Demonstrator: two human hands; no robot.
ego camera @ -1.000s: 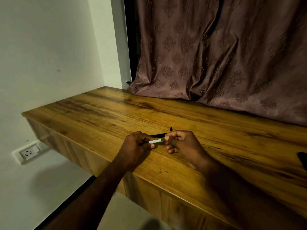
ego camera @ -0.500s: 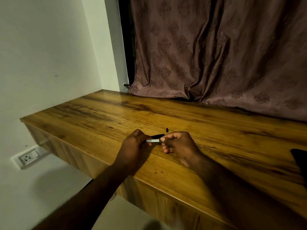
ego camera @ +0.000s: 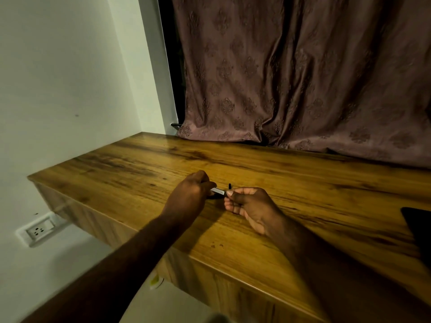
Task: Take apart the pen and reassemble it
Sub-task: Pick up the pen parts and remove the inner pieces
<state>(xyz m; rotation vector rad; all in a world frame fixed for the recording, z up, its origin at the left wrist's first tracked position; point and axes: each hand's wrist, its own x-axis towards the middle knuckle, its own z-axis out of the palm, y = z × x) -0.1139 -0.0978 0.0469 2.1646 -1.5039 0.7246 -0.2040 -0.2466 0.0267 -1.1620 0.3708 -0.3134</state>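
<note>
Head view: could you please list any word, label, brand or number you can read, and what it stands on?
No text can be read anywhere.
The pen, held between left hand and right hand: too small and blurred to show any print.
The wall socket: no readable marking.
The curtain: woven motifs only, no letters.

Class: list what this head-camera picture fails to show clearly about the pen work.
- The pen: head view, mostly hidden by the left hand and right hand gripping it.
- The small black piece behind the hands: too small to identify.
- The dark object: cut off by the right edge.
</note>
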